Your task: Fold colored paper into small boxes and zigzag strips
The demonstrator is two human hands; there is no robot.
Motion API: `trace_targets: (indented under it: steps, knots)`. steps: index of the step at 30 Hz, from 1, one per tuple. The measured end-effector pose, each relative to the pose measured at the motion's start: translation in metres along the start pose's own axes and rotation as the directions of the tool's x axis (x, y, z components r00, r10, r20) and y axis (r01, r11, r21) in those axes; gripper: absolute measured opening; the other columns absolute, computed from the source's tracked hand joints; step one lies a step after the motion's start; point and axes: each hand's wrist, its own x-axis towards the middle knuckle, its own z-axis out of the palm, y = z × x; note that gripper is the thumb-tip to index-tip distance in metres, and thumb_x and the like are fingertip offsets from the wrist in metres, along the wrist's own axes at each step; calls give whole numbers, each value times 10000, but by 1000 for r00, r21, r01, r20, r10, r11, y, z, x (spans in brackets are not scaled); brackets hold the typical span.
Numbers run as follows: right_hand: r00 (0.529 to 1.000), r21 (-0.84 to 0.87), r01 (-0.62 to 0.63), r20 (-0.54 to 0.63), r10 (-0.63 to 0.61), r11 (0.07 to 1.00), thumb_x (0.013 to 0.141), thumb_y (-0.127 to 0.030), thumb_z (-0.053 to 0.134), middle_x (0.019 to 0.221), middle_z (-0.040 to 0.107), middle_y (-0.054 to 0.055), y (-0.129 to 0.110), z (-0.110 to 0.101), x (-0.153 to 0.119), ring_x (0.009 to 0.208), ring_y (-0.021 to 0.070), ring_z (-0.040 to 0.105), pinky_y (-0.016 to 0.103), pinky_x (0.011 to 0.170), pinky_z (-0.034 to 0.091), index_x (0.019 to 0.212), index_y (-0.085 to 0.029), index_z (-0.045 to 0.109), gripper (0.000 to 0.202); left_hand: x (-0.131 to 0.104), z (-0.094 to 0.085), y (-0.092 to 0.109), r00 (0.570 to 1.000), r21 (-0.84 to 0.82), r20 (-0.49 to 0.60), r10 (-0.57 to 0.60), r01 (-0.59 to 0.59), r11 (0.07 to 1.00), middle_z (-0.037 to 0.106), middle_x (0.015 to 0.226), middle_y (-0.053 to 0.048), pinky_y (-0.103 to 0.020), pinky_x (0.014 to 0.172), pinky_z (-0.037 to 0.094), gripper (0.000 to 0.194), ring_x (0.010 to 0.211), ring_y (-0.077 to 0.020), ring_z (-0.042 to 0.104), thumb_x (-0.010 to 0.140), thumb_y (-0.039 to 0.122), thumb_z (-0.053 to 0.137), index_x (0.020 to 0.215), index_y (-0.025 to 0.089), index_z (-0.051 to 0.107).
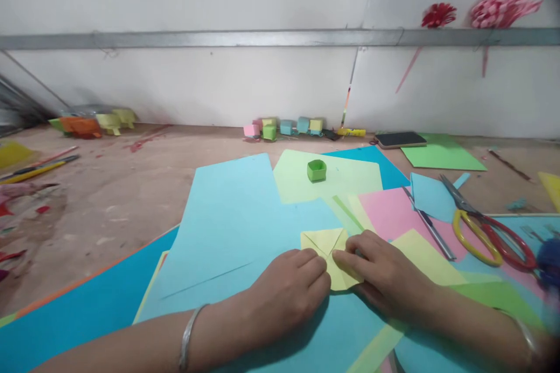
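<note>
A small yellow paper square with creases and folded flaps lies on a large light blue sheet. My left hand presses on its left side, fingers curled together over the edge. At its right side my right hand pinches the paper between thumb and fingers. Beyond the hands, a small green paper box stands open side up on a pale green sheet.
Scissors with yellow and red handles and a silver pen lie at right on coloured sheets. A phone, a yellow tube and several small paper cubes sit along the wall. Orange paper pieces are at far left.
</note>
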Motion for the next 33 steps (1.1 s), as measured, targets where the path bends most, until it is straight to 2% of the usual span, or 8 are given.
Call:
trace_targets:
  steps: [5,10,15,21,24,27,30,33]
  knots:
    - [989,42,118,-99,-114,992,919,-71,472,909,690,67,-2,-2,2,712,168,505,314,612,347,1149,-145,590,269,-2,-4,9,997,37,12,70,-70,997,640,783,-102,-333,586,502,254,692,-212,568,931,94,388,822,128,615]
    - [989,0,145,-10,-145,990,904,-147,514,1005,720,72,-14,-6,-2,695,177,504,351,597,293,920,-165,633,121,-6,-14,25,996,152,-15,86,-83,985,698,963,-164,-371,613,528,349,786,-245,607,900,42,331,936,107,671]
    - [973,-81,230,23,-228,970,902,-118,526,1027,717,93,-17,-6,-8,667,171,497,361,589,266,786,-163,603,147,-7,-14,25,998,-13,65,-7,8,1000,643,783,-92,-343,585,506,262,647,-199,528,900,50,378,814,143,607]
    - [999,154,15,-42,-8,988,977,-128,416,690,611,19,-11,-1,-3,619,154,452,304,574,301,885,-170,585,197,-7,-11,13,955,-218,126,-269,291,932,606,785,-38,-276,616,498,236,679,-168,524,899,32,360,810,180,521]
    - [995,190,-80,-39,89,979,983,-170,415,711,607,32,-11,0,-1,648,159,503,288,597,360,922,-171,578,174,-5,-10,11,917,-221,192,-349,387,895,586,748,-28,-265,568,464,243,628,-158,500,874,25,339,768,192,481]
    - [986,198,-160,-21,168,967,978,-198,437,722,609,30,-12,2,1,654,155,531,276,614,398,881,-182,558,156,-3,-8,9,892,-179,203,-404,440,880,546,680,-10,-275,527,417,233,571,-158,467,877,57,338,738,201,458]
    - [981,177,-188,-22,194,966,970,-193,444,684,585,14,-13,3,2,615,145,524,265,579,393,837,-189,535,161,-1,-6,7,871,-189,235,-432,477,858,520,651,1,-263,505,384,243,547,-148,452,911,106,314,730,204,443]
    - [974,151,-214,-42,222,965,948,-167,466,714,600,14,-14,6,3,628,144,543,262,587,406,905,-181,539,87,0,-6,7,861,-215,234,-452,499,840,530,670,-1,-262,518,385,248,556,-144,457,923,115,281,755,204,438]
